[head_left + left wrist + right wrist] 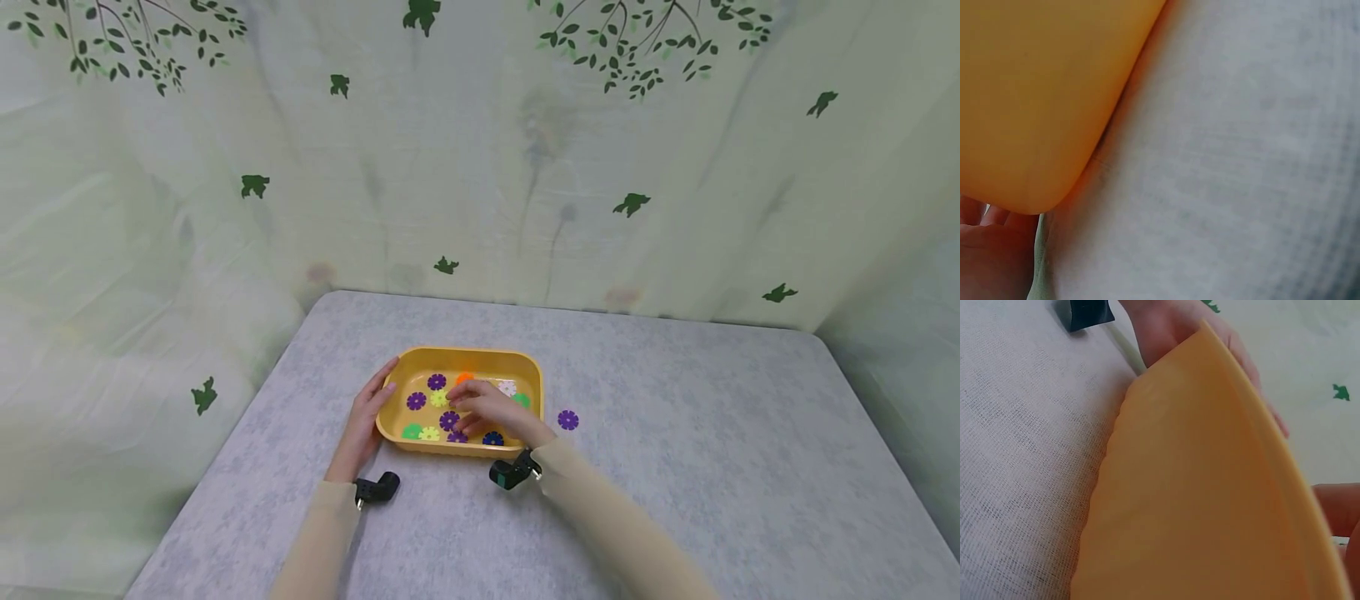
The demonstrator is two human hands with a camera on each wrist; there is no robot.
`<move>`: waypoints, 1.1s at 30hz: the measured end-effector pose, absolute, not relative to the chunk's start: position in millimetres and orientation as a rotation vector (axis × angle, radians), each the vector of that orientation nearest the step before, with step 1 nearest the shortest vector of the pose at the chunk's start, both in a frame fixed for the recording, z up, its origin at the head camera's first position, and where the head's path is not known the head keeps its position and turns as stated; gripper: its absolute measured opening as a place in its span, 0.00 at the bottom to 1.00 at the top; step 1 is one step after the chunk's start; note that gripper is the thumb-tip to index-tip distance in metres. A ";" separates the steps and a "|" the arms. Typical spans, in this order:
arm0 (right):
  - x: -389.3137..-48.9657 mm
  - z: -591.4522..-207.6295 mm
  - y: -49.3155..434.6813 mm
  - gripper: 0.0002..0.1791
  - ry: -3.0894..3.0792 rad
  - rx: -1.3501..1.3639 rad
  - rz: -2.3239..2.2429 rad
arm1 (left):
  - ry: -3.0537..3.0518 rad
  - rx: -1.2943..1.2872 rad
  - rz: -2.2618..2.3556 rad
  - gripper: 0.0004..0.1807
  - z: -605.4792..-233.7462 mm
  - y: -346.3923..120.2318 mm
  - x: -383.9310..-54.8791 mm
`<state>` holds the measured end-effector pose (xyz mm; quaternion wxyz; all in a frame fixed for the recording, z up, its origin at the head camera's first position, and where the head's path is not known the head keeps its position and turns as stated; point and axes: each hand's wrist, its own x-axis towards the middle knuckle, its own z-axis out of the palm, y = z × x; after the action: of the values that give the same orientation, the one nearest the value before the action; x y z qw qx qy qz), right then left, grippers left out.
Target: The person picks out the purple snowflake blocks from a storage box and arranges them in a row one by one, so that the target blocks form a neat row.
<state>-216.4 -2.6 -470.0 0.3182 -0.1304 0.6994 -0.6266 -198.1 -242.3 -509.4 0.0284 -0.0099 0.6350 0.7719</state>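
A shallow yellow plastic tray (517,360) holds several notched snowflake-like discs in purple, yellow, green, orange, white and dark blue. My left hand (367,417) grips its left end, thumb at the rim and fingers along the outer wall. In the right wrist view, that left hand (1166,328) shows behind the tray wall (1172,469). Reaching over the front right side, my right hand (487,408) has its fingers spread and loosely bent above the discs. A purple disc (449,421) lies between its thumb and fingers in the head view, with a gap around it.
One purple disc (567,420) lies on the grey cloth-covered table (675,467), just right of the tray. A pale curtain (480,167) with printed leaves and birds hangs behind the table's far edge and down both sides.
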 end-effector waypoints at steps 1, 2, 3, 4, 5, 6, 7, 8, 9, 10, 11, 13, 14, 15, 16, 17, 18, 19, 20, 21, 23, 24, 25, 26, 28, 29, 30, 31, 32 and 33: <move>-217.0 -471.2 -4.0 0.16 1.835 -0.342 -1.631 | 1.963 -0.031 2.381 0.28 -509.8 -242.4 -198.4; -217.6 -473.1 -5.3 0.16 1.830 -0.347 -1.616 | 1.965 -0.037 2.380 0.28 -510.1 -242.3 -198.6; -217.8 -474.2 -6.5 0.16 1.825 -0.354 -1.601 | 1.968 -0.040 2.379 0.28 -510.4 -242.3 -198.8; -218.2 -475.6 -7.7 0.16 1.824 -0.362 -1.587 | 1.970 -0.039 2.376 0.28 -510.7 -242.4 -198.9; -218.3 -476.6 -8.8 0.16 1.828 -0.370 -1.573 | 1.971 -0.045 2.376 0.28 -510.9 -242.3 -198.9; -218.0 -477.0 -9.7 0.16 1.837 -0.380 -1.557 | 1.971 -0.051 2.381 0.27 -511.2 -242.1 -199.1; -217.9 -477.4 -10.3 0.15 1.848 -0.386 -1.546 | 1.978 -0.046 2.378 0.27 -511.3 -242.1 -199.1; -217.8 -477.6 -10.7 0.15 1.859 -0.391 -1.533 | 1.977 -0.045 2.381 0.27 -511.3 -242.0 -199.1; -217.8 -477.5 -10.9 0.15 1.877 -0.398 -1.517 | 1.977 -0.042 2.383 0.27 -511.3 -242.1 -199.0; -217.7 -477.6 -11.0 0.15 1.895 -0.402 -1.501 | 1.973 -0.036 2.386 0.27 -511.4 -242.2 -199.0; -217.7 -477.3 -10.8 0.15 1.908 -0.407 -1.487 | 1.972 -0.037 2.391 0.27 -511.4 -242.2 -198.7; -218.1 -477.4 -10.2 0.15 1.926 -0.417 -1.463 | 1.961 -0.037 2.399 0.27 -511.0 -242.4 -198.3; -218.3 -477.7 -10.0 0.15 1.930 -0.423 -1.454 | 1.947 -0.044 2.406 0.27 -510.8 -242.5 -198.0; -218.4 -478.0 -9.8 0.15 1.941 -0.431 -1.442 | 1.940 -0.046 2.409 0.27 -510.5 -242.6 -197.7; -218.2 -478.0 -9.5 0.14 1.952 -0.438 -1.435 | 1.935 -0.049 2.410 0.27 -510.4 -242.7 -197.5; -218.3 -478.3 -9.5 0.13 1.964 -0.442 -1.427 | 1.931 -0.057 2.414 0.27 -510.1 -242.6 -197.4; -218.1 -478.7 -9.6 0.11 1.984 -0.447 -1.417 | 1.924 -0.057 2.414 0.27 -509.9 -242.6 -197.2; -218.0 -479.3 -9.8 0.09 2.006 -0.452 -1.408 | 1.920 -0.057 2.417 0.27 -509.8 -242.6 -197.1; -217.8 -479.9 -10.1 0.07 2.029 -0.453 -1.399 | 1.924 -0.053 2.416 0.27 -509.8 -242.6 -197.1; -217.7 -480.8 -10.3 0.06 2.052 -0.455 -1.391 | 1.924 -0.050 2.416 0.27 -509.8 -242.6 -197.1; -217.7 -482.5 -10.8 0.04 2.087 -0.457 -1.390 | 1.923 -0.045 2.417 0.27 -509.9 -242.5 -197.0; -217.3 -482.5 -10.6 0.04 2.105 -0.461 -1.396 | 1.923 -0.042 2.417 0.27 -510.0 -242.5 -196.9; -217.1 -482.3 -10.3 0.04 2.119 -0.463 -1.407 | 1.921 -0.041 2.420 0.27 -510.1 -242.5 -196.9; -217.1 -482.3 -9.6 0.04 2.127 -0.464 -1.423 | 1.921 -0.041 2.420 0.27 -510.1 -242.4 -196.8; -216.9 -479.8 -7.4 0.05 2.133 -0.468 -1.470 | 1.924 -0.040 2.421 0.27 -509.8 -242.2 -196.6; -216.6 -477.5 -5.8 0.05 2.136 -0.465 -1.493 | 1.919 -0.037 2.424 0.27 -509.6 -241.9 -196.4; -216.3 -474.7 -3.9 0.05 2.133 -0.459 -1.518 | 1.922 -0.036 2.423 0.27 -509.4 -241.8 -196.3; -216.1 -472.2 -1.6 0.05 2.133 -0.450 -1.541 | 1.920 -0.032 2.422 0.27 -509.3 -241.7 -196.2; -216.0 -469.8 1.1 0.05 2.127 -0.447 -1.568 | 1.926 -0.034 2.420 0.27 -509.2 -241.6 -196.1; -215.8 -466.5 4.1 0.06 2.124 -0.439 -1.592 | 1.930 -0.035 2.417 0.27 -509.0 -241.6 -196.0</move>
<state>-215.8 4.1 -466.5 0.2235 -0.1590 0.7694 -0.5768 -196.0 -241.6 -509.0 0.0244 -0.0112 0.6238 0.7811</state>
